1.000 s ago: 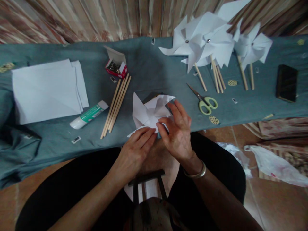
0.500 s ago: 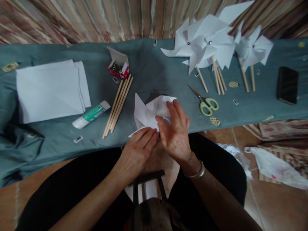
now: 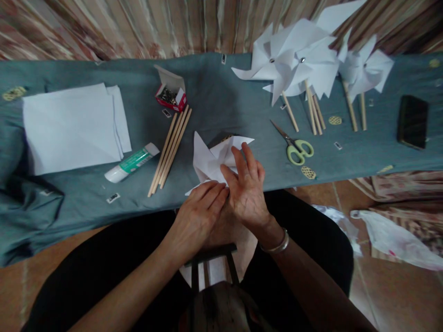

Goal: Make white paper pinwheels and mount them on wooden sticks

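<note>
R hand is shifted left over paper pinwheel, L hand on near edge, both grips unclear. Prob. light, creasable, best held @ ctr.

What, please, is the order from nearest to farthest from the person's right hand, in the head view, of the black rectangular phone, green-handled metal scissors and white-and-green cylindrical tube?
From the right hand:
1. Green-handled scissors, close by on its right.
2. White-and-green tube, left, beyond the pale wooden sticks.
3. Black phone, far right.
</note>
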Action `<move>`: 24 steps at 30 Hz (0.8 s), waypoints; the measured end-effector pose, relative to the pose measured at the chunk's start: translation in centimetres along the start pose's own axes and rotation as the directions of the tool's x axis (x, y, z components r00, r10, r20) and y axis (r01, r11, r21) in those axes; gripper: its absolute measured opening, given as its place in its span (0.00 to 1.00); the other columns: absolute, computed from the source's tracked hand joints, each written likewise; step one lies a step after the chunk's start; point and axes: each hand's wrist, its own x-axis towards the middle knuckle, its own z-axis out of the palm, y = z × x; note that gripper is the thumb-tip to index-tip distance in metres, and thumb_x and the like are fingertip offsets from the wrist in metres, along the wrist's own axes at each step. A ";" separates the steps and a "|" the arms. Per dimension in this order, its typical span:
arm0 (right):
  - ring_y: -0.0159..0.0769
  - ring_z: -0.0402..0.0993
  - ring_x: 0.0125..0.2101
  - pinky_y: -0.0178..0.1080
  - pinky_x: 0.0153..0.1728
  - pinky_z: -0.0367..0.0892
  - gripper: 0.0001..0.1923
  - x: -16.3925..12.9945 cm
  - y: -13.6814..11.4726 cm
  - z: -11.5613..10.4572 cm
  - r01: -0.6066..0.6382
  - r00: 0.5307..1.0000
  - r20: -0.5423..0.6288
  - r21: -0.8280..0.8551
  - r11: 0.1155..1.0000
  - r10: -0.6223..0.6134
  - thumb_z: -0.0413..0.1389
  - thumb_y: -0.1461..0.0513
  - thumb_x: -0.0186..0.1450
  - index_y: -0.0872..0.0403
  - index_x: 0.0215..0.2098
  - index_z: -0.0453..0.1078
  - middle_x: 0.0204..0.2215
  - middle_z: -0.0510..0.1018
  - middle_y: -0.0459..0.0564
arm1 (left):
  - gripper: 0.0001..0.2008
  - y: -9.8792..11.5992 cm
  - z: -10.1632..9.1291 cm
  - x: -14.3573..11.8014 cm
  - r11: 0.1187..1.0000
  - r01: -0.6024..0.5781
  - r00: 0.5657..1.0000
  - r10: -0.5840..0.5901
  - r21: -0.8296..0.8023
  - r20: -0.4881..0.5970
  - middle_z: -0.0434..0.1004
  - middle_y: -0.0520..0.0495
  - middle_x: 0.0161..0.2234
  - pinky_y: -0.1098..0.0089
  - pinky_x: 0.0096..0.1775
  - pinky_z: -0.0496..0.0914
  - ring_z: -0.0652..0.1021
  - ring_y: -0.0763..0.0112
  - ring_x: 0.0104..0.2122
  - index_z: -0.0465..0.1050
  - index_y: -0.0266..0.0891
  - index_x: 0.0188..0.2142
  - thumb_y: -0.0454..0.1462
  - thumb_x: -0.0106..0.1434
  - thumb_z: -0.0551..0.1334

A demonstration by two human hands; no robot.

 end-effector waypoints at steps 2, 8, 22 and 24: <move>0.48 0.45 0.70 0.54 0.61 0.58 0.16 -0.1 0.1 0.0 0.002 1.000 -0.002 -0.028 1.000 -0.002 0.45 0.63 0.71 0.45 0.52 0.69 0.66 0.61 0.50 | 0.14 0.0 0.0 0.1 1.000 -0.007 1.000 0.007 -0.001 0.005 0.78 0.36 0.49 0.56 0.52 0.76 0.75 0.56 0.51 0.70 0.26 0.51 0.30 0.67 0.59; 0.50 0.47 0.70 0.54 0.59 0.59 0.16 -0.4 0.9 -1.4 0.065 0.993 -0.098 -0.075 0.995 -0.072 0.46 0.65 0.70 0.52 0.54 0.68 0.65 0.62 0.58 | 0.16 -0.1 0.2 -0.2 1.000 0.008 1.000 -0.008 -0.026 -0.008 0.77 0.36 0.52 0.54 0.53 0.75 0.73 0.57 0.53 0.68 0.29 0.55 0.29 0.67 0.58; 0.49 0.58 0.66 0.53 0.57 0.64 0.09 -0.5 1.3 -1.4 0.004 0.979 -0.202 -0.078 0.997 -0.019 0.53 0.56 0.69 0.52 0.41 0.71 0.61 0.69 0.60 | 0.20 -0.2 0.5 -0.9 0.999 0.008 0.998 -0.010 -0.042 -0.064 0.71 0.31 0.56 0.54 0.54 0.74 0.73 0.54 0.56 0.63 0.27 0.57 0.27 0.65 0.59; 0.49 0.58 0.66 0.53 0.58 0.64 0.09 -0.5 1.2 -1.3 -0.019 0.982 -0.186 -0.047 0.999 0.010 0.53 0.57 0.69 0.51 0.40 0.72 0.61 0.69 0.58 | 0.20 -0.2 0.5 -0.9 1.000 0.000 0.997 -0.002 -0.030 -0.074 0.71 0.31 0.56 0.55 0.54 0.75 0.74 0.54 0.55 0.63 0.27 0.57 0.27 0.65 0.59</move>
